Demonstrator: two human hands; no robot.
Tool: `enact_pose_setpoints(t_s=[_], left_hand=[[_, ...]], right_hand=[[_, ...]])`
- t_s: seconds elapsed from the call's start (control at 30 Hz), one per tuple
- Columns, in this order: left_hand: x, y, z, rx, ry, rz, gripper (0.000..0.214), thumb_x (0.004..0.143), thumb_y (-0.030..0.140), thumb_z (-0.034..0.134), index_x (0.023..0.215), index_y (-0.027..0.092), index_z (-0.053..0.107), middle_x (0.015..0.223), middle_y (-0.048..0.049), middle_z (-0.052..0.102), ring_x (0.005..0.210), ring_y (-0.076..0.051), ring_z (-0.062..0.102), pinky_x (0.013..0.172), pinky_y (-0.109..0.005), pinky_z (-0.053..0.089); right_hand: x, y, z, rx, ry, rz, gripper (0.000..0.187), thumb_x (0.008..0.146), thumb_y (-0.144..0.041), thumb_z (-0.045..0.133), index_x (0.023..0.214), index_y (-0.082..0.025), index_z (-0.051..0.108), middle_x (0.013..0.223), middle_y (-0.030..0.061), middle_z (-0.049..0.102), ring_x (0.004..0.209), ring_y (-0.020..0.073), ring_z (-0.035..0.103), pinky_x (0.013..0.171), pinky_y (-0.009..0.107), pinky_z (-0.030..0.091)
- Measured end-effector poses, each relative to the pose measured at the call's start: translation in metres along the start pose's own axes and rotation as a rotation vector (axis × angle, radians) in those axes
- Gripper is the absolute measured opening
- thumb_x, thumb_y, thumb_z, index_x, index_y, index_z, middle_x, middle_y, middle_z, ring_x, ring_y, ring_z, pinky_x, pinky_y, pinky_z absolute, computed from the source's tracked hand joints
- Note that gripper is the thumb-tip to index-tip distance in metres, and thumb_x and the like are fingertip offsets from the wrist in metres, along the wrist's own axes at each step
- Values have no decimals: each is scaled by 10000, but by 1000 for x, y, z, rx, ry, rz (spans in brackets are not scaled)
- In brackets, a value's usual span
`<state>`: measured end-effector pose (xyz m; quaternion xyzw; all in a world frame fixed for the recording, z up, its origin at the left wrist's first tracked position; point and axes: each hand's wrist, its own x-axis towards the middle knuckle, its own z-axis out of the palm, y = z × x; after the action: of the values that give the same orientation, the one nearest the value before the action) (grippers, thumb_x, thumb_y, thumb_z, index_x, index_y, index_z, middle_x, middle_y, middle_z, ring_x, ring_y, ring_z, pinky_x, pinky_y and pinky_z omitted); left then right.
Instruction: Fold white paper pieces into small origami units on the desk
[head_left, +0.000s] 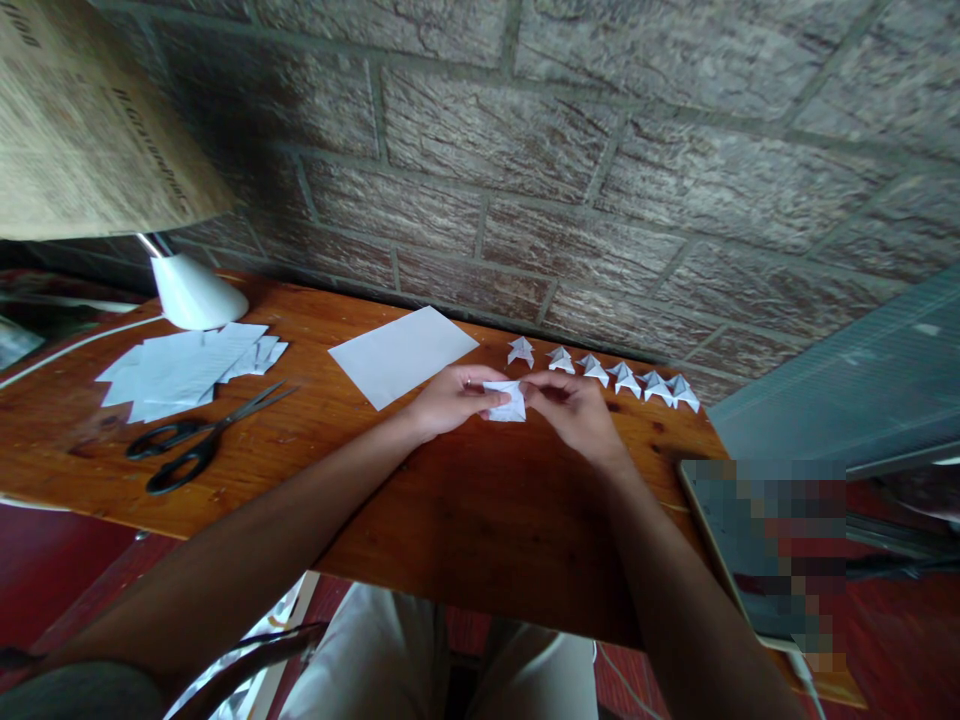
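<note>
Between both hands, above the wooden table (465,510), is a small folded square of white paper (510,408). My left hand (455,402) grips its left side, thumb lying across the front and a ring on one finger. At its upper right edge, my right hand (571,410) pinches the paper between thumb and fingers. Behind the hands a large white sheet (401,352) lies flat. A row of several folded paper figures (592,369) stands along the back edge, beyond my right hand.
On the left lie a loose pile of cut white papers (180,368) and black-handled scissors (201,445), slightly spread. A lamp (191,290) with a newsprint shade stands behind them. A stone-block wall (480,170) borders the back. A flat device with a dark, blurred-out surface (750,560) sits at right.
</note>
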<state>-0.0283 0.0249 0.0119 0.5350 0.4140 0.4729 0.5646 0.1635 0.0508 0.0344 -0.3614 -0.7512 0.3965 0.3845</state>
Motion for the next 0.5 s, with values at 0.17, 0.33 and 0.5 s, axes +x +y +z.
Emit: enact_pose_setpoints(t_s=[0.17, 0.33, 0.5], left_hand=[[-1, 3, 1, 4, 1, -13, 415, 650, 365, 784, 970, 115, 699, 932, -82, 705, 769, -158, 622, 636, -257, 476], [-1, 5, 3, 31, 7, 2, 384, 670, 364, 767, 955, 115, 703, 886, -66, 697, 733, -145, 603, 618, -251, 463], [-1, 5, 4, 18, 28, 8, 363, 668, 349, 766, 938, 115, 701, 856, -58, 691, 700, -128, 587, 595, -237, 451]], right_hand=[[-1, 2, 5, -125, 80, -78, 137, 776, -285, 637, 837, -192, 718, 804, 23, 722, 725, 171, 658, 741, 302, 519], [0, 1, 10, -190, 119, -102, 95, 762, -247, 616, 782, -187, 687, 743, 17, 698, 671, 156, 641, 683, 272, 499], [1, 5, 14, -197, 159, -94, 127, 783, -277, 602, 804, -186, 688, 756, 27, 705, 666, 157, 642, 681, 273, 497]])
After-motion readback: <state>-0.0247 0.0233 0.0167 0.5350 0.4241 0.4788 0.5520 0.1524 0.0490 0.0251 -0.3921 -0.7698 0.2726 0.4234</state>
